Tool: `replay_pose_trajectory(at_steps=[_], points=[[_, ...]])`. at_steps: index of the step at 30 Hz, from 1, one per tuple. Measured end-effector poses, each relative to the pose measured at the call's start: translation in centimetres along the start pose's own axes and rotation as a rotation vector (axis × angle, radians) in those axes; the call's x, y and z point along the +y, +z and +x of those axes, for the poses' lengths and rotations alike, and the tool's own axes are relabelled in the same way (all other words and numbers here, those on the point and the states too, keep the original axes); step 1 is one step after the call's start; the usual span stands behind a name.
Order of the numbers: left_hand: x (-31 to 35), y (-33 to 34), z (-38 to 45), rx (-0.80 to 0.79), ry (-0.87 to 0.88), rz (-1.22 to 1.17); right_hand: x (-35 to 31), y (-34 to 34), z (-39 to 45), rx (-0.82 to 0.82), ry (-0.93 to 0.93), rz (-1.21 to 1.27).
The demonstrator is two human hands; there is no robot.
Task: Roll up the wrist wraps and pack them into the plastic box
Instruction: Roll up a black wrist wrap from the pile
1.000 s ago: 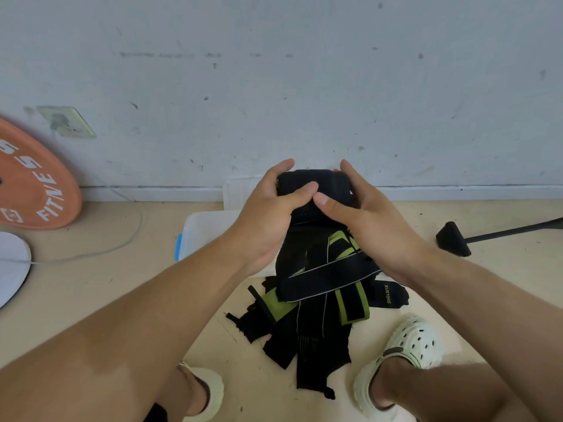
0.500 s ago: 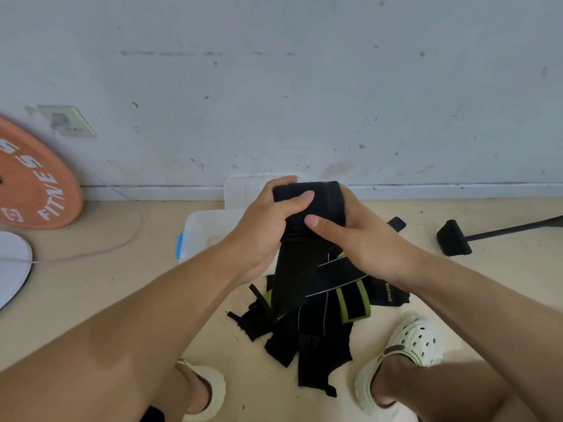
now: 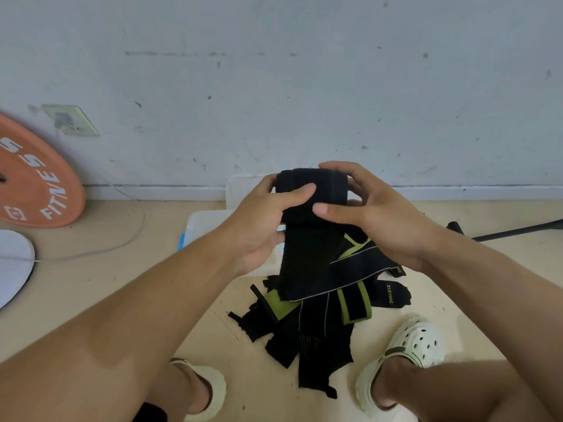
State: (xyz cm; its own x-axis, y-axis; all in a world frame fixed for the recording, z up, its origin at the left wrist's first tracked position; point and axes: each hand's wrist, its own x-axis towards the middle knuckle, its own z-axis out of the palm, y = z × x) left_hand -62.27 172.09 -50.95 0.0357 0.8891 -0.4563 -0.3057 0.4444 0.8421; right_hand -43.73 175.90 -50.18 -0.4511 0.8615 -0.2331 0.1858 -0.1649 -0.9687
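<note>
I hold a black wrist wrap [image 3: 312,190] in the air, its top part rolled into a thick roll and its loose tail hanging down. My left hand [image 3: 262,220] grips the roll's left end, thumb across the front. My right hand [image 3: 374,214] grips the right end, thumb pressing the front. Below lies a pile of black and green wrist wraps [image 3: 316,324] on the floor. The clear plastic box [image 3: 204,223] sits behind the pile, mostly hidden by my hands and the wrap.
An orange weight plate [image 3: 33,184] leans on the wall at left, with a white disc [image 3: 12,266] and a thin cable [image 3: 122,242] near it. A black bar with a foot [image 3: 499,233] lies at right. My feet in pale clogs [image 3: 411,345] flank the pile.
The roll has grown thicker and the hanging tail has shortened. Both hands have shifted around the roll, with the right hand now wrapped over its right end.
</note>
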Motion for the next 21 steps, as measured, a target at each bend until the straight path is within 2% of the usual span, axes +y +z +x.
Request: replay_pose_trajectory(at_steps=[7, 15, 18, 21], points=[[-0.2, -0.1, 0.2, -0.064, 0.097, 0.047, -0.2, 0.2, 0.0, -0.028, 0.156, 0.093], [0.3, -0.4, 0.4, -0.117, 0.025, 0.026, -0.9, -0.8, -0.3, 0.013, 0.045, 0.291], [0.2, -0.5, 0.3, -0.152, -0.015, 0.111, -0.4, -1.1, 0.0, 0.026, -0.001, 0.215], [0.4, -0.9, 0.3, -0.173, -0.009, 0.221, -0.5, -2.2, 0.0, -0.07, -0.035, -0.007]])
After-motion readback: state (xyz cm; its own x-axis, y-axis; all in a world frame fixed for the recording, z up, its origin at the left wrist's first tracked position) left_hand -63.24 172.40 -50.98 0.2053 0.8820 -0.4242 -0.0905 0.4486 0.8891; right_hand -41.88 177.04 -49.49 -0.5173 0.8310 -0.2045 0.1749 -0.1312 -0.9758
